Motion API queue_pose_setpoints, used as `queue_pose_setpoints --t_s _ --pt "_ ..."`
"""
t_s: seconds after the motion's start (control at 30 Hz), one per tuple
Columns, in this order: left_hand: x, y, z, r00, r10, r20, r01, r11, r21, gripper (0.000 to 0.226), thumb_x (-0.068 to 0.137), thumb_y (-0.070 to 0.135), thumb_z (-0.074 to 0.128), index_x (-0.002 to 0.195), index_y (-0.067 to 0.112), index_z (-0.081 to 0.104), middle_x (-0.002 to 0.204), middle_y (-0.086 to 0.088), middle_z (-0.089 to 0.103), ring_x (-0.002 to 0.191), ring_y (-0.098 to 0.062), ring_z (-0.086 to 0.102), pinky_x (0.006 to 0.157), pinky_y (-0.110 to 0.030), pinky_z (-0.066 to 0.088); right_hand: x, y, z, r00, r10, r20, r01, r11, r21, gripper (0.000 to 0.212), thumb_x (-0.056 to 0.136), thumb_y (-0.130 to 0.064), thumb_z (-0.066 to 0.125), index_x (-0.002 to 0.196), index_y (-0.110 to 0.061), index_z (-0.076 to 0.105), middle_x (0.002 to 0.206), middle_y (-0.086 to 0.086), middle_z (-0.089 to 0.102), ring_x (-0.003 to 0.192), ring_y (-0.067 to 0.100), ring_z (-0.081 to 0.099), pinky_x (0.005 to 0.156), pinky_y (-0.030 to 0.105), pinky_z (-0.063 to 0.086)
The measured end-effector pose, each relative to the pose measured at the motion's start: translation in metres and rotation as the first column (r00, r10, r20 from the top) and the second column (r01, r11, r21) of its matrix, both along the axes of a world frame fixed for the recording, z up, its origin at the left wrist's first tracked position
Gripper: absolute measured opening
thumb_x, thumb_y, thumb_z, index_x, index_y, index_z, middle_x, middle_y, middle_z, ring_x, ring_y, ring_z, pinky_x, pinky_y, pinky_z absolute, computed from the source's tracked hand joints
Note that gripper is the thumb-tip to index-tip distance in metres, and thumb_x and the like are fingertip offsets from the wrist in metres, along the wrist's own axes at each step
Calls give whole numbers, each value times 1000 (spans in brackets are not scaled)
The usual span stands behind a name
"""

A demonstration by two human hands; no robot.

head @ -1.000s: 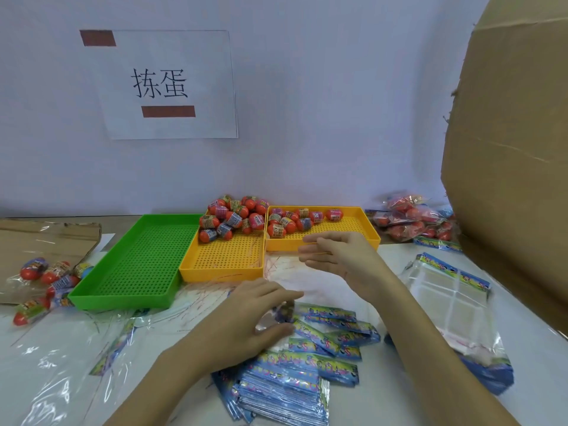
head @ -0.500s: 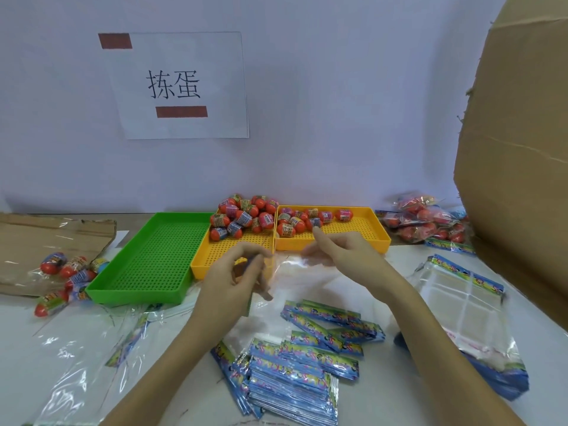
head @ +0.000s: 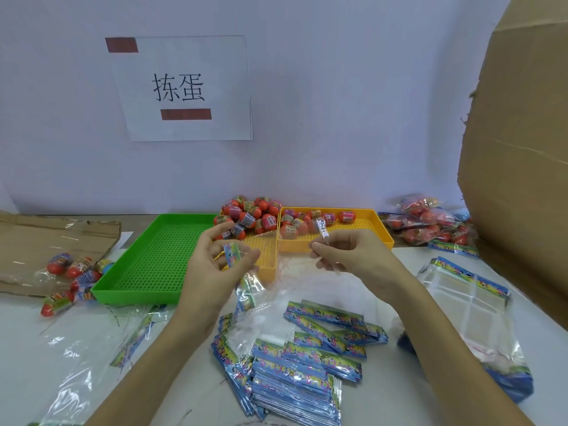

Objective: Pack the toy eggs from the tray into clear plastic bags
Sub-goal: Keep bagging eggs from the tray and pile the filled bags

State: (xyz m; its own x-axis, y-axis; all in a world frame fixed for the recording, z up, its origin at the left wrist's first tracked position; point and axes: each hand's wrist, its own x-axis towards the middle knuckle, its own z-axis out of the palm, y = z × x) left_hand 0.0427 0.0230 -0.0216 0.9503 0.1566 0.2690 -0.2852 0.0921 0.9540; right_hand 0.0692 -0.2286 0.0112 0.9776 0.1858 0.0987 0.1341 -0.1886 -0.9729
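Red toy eggs are heaped at the back of two yellow trays. In front of the trays both my hands hold one clear plastic bag above the table. My left hand pinches its blue printed header. My right hand pinches the bag's other edge, with a small strip sticking up from the fingers. The bag hangs slack between them, with no egg visible in it.
An empty green tray sits left of the yellow ones. Stacked flat bags lie near me, with more bags to the right. Filled bags rest at the back right, others at the left on cardboard. A big cardboard box stands at the right.
My left hand has lifted a bag off the stack and raised it toward the trays. My right hand has taken hold of the bag's other edge.
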Motion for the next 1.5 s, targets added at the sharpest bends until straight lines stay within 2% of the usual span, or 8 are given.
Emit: queue_pose_setpoints --t_s 0.13,0.43,0.53,0.7,0.83,0.97,1.3,1.5 --pt "2 4 0 1000 4 4 -4 998 61 50 75 24 84 122 25 69 86 -13 67 83 -30 67 88 -44 56 0 1 -1 999 -32 10 31 999 10 14 93 -23 76 96 -10 80 81 5 77 69 15 66 64 25 49" --pt "2 11 -1 998 14 -59 -4 986 167 19 82 45 79 92 29 81 69 -25 67 53 -37 53 64 -46 50 0 12 -1 996 -67 55 67 998 16 15 97 -22 70 94 -11 79 69 0 71 59 11 60 57 14 47" --pt "1 10 0 998 9 -58 2 982 188 34 96 50 62 85 23 80 47 -10 51 37 -25 45 45 -31 43 0 14 -1 994 -78 72 79 997 0 15 99 -20 69 92 -11 79 69 -1 69 60 8 57 57 15 46" --pt "1 11 4 996 -26 -91 55 939 339 40 88 70 68 103 33 78 98 17 77 87 -5 72 75 -20 52 -4 15 1 996 10 87 -6 999 -48 17 99 -24 68 95 -11 78 70 -2 71 62 8 61 62 14 49" --pt "-3 8 6 955 -215 -204 271 913 305 45 78 48 89 118 33 74 104 7 81 90 -13 77 75 -20 57 -6 22 0 990 117 76 -107 987 -117 15 96 -29 71 93 -15 78 77 1 75 64 10 64 63 14 51" --pt "-6 6 6 959 -202 -200 256 918 304 19 77 27 93 91 18 83 80 -10 79 70 -22 76 65 -22 57 -6 23 -1 988 128 83 -117 985 -127 14 97 -28 70 93 -20 81 78 2 75 65 9 64 65 16 52" --pt "-10 3 8 944 -237 -229 307 884 351 33 100 39 62 100 12 81 91 -3 82 62 -11 69 60 -20 56 -7 23 0 994 96 -59 -93 994 61 20 88 -35 75 101 -21 82 92 8 79 77 17 71 82 32 63" --pt "-8 5 8 956 -230 -182 280 900 333 21 78 32 92 91 21 80 78 -2 75 50 -14 56 47 -24 48 -5 19 1 994 38 -103 -24 990 138 14 98 -16 69 106 -12 80 94 8 79 82 17 72 76 25 59"
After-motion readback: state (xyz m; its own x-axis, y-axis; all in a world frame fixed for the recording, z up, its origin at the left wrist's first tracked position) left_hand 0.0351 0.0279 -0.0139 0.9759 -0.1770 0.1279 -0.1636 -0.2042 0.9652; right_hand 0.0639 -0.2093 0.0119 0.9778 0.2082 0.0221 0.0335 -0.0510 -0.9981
